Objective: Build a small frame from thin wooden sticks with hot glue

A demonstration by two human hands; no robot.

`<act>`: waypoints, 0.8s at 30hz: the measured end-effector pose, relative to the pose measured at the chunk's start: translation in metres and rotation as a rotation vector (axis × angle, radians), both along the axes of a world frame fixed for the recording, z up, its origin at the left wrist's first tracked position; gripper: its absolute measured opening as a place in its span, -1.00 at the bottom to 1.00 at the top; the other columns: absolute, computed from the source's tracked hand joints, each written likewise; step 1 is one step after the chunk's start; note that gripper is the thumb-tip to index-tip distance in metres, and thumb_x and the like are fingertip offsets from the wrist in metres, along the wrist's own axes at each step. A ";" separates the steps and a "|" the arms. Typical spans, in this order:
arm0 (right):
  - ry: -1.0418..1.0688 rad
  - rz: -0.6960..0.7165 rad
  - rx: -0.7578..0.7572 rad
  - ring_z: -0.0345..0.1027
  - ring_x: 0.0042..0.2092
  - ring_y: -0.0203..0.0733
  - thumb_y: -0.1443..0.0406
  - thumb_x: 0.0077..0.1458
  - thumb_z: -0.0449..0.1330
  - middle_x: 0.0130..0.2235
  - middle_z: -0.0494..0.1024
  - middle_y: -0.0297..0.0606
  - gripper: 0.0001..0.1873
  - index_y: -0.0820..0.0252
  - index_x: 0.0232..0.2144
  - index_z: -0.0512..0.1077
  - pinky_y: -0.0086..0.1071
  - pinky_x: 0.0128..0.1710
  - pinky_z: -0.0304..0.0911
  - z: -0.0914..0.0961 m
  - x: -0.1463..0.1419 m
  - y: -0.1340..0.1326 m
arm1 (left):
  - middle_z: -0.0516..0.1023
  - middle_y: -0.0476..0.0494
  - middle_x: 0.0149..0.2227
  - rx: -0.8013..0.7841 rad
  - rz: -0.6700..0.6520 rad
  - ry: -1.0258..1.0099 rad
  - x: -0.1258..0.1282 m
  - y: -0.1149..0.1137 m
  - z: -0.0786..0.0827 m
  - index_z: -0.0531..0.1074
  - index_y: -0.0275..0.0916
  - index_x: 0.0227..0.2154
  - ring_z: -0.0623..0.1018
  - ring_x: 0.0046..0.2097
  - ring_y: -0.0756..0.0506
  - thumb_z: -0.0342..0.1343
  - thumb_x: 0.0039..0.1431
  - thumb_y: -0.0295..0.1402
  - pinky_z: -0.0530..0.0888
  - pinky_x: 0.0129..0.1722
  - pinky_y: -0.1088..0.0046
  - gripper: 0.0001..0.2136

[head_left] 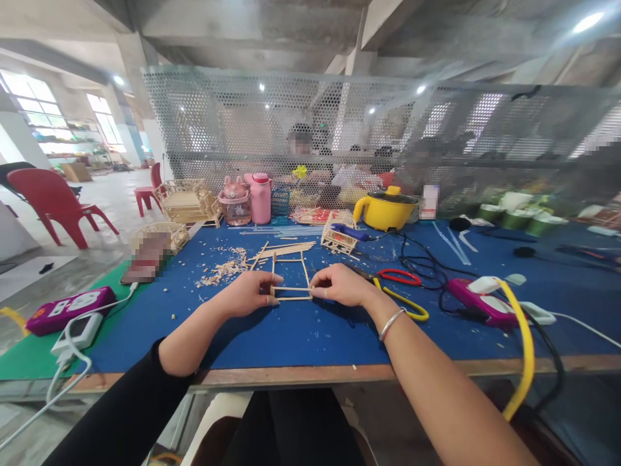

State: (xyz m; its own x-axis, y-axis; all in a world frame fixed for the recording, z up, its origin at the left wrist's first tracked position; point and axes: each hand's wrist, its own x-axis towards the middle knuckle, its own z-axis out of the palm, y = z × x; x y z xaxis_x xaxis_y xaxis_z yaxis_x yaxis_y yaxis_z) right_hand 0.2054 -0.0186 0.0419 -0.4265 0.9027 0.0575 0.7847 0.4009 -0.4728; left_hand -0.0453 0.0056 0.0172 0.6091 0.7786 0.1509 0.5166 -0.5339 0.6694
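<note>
A small frame of thin wooden sticks (293,290) stands on the blue mat (310,336) in front of me. My left hand (250,292) pinches its left near corner between thumb and fingers. At the right near corner, my right hand (339,285) grips the frame the same way. Beyond the frame lies a bundle of loose wooden sticks (288,250). Wood scraps (226,268) are heaped to the left of it. Scissors with red and yellow handles (400,278) rest just right of my right hand, their blades partly hidden behind it.
A blue glue gun (350,232) leans on a slatted wooden piece (338,242). The yellow pot (389,210), pink bottle (261,199) and perforated screen (252,123) are behind. Purple power strips (72,309) with cables lie at both sides. A phone (149,255) sits at left.
</note>
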 end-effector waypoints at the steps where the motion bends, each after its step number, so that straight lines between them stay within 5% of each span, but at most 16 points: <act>1: 0.000 0.002 -0.001 0.35 -0.41 -0.27 0.19 -0.04 0.16 -0.43 0.58 -0.27 -0.72 0.25 -0.38 0.57 -0.46 -0.39 0.17 0.000 0.000 0.000 | 0.58 -0.10 -0.33 0.012 0.005 0.002 -0.003 0.001 -0.001 0.46 -0.29 -0.07 0.53 -0.30 -0.07 0.20 -0.07 -0.31 0.41 -0.21 0.43 -0.57; 16: 0.032 0.018 0.032 0.28 -0.44 -0.30 0.27 -0.06 0.15 -0.48 0.53 -0.32 -0.81 0.22 -0.45 0.53 -0.46 -0.42 0.11 -0.004 -0.003 0.001 | 0.55 -0.07 -0.44 0.080 0.016 0.032 0.002 -0.004 0.004 0.50 -0.27 -0.36 0.47 -0.40 -0.04 0.03 0.07 -0.23 0.38 -0.33 0.45 -0.76; 24: 0.027 0.043 0.047 0.27 -0.44 -0.31 0.23 -0.02 0.14 -0.47 0.52 -0.33 -0.79 0.21 -0.43 0.52 -0.45 -0.41 0.09 -0.005 -0.001 0.002 | 0.59 -0.10 -0.39 -0.038 0.000 0.013 -0.002 -0.001 0.001 0.51 -0.27 -0.29 0.53 -0.33 -0.08 0.12 0.01 -0.22 0.42 -0.27 0.43 -0.74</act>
State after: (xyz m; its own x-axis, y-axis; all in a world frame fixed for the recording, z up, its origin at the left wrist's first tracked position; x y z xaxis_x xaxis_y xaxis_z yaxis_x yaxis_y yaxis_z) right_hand 0.2045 -0.0162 0.0369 -0.4627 0.8795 0.1115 0.7532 0.4563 -0.4738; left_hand -0.0473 0.0048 0.0185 0.6112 0.7833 0.1135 0.5252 -0.5087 0.6822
